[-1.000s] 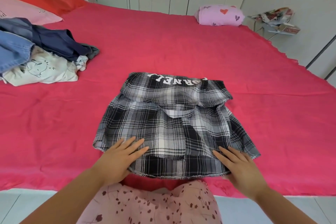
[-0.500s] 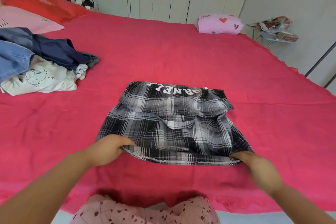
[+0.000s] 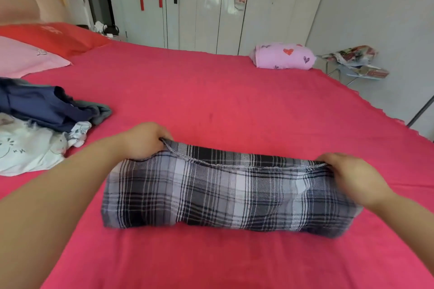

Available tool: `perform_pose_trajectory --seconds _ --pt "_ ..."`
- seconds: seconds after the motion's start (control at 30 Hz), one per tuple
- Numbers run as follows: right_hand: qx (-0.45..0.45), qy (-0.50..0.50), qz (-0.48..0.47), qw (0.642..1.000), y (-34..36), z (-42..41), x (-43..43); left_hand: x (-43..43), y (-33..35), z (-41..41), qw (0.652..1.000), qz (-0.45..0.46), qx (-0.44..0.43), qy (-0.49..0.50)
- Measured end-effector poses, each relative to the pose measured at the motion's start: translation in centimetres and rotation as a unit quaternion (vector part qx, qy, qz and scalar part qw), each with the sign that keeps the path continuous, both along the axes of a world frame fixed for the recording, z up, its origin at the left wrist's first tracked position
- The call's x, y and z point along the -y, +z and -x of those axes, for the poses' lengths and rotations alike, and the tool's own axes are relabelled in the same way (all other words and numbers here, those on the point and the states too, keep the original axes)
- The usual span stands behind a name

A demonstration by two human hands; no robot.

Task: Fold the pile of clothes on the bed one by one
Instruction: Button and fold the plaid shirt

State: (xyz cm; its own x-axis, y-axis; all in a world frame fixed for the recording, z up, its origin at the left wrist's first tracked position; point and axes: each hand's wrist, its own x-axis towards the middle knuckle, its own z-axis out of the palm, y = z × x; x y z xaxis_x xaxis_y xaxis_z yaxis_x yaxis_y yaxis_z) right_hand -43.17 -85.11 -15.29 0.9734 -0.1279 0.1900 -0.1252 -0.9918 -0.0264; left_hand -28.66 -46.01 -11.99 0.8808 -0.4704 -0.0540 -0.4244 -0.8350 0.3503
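Note:
A black, grey and white plaid garment [image 3: 225,197] lies folded in half on the red bed sheet [image 3: 223,96], its stitched hem now along the far edge. My left hand [image 3: 146,139] grips the hem's left corner, fingers curled round the cloth. At the right corner my right hand [image 3: 350,176] holds the hem the same way. A pile of unfolded clothes [image 3: 44,129] sits at the left: navy and grey pieces over a white printed one.
A pink pillow [image 3: 25,58] and a red pillow [image 3: 54,36] lie at the head of the bed, far left. A lilac heart-print bundle [image 3: 284,56] rests at the far right corner. White wardrobe doors [image 3: 211,4] stand behind; the bed's right edge borders a small cluttered stand [image 3: 354,63].
Both hands took hold of the near hem and carried it away from me over the garment, folding it in half. The white lettering is now covered.

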Motion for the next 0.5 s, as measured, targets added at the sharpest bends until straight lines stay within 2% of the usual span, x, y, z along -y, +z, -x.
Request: perform_pose_trajectory --seconds 0.07,0.17,0.27,0.33,0.37,0.43,0.5 --pt "-0.005 -0.028 0.016 0.999 -1.2 -3.4 0.7 1.4 -1.8 -2.6 0.999 -0.029 0.017 0.028" --pt "0.015 -0.058 0.064 0.996 -4.0 -7.4 1.2 3.4 -5.9 -5.4 0.994 -0.008 0.049 0.102" --pt "-0.024 -0.106 0.123 0.986 -8.2 -9.5 1.2 4.4 -10.8 -6.7 0.981 -0.028 0.049 0.188" --pt "-0.040 -0.152 0.135 0.978 -10.4 -9.5 1.1 4.4 -13.4 -6.7 0.964 -0.067 0.087 0.241" --pt "-0.022 -0.169 0.127 0.977 -11.2 -9.5 1.1 4.3 -14.1 -6.6 0.955 -0.058 0.119 0.264" --pt "0.056 -0.163 0.073 0.982 -11.6 -9.3 0.8 4.2 -14.9 -5.8 0.949 0.019 0.194 0.248" --pt "0.151 -0.087 0.006 0.985 -11.8 -9.2 -0.3 4.7 -14.9 -4.0 0.948 0.114 0.267 0.130"
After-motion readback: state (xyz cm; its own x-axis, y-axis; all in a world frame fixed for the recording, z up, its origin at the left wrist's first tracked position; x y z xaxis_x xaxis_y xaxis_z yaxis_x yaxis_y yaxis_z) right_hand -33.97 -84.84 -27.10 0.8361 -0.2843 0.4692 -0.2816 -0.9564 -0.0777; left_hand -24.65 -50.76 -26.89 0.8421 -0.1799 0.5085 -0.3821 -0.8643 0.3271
